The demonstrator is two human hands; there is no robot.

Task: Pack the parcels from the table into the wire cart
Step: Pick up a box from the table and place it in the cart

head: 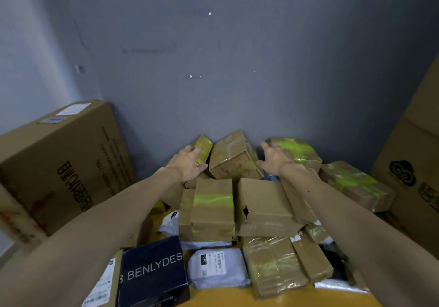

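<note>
The grey wall fills most of what we see. Against it on the left leans a big closed carton, printed side toward us and labels on its top edge. A second large carton stands at the right edge. Both are shut, so we cannot tell what they hold.

Between them the yellow table carries the heap of parcels, which runs from the near edge back to the wall. Along the right lies a long parcel with yellow-green tape, its long axis running from the back left toward the near right. Nearer the middle sit a torn box with a dark hole in its left edge and, touching it on the left, a taped box standing on end. In front lie a dark box printed "BENLYDES", a parcel under clear film, and a grey mailer bag between them.

At the back, the tilted parcel rests on the heap and is tipped up. Its long axis runs away from us, its far end is raised against the wall, and its near face is turned down toward us. A small yellow-taped parcel leans just left of it and a squat one sits to the right.

Our left hand has straight fingers lying over the small yellow-taped parcel, gripping nothing. Our right hand is spread wide just right of the tilted parcel, also grasping nothing.
</note>
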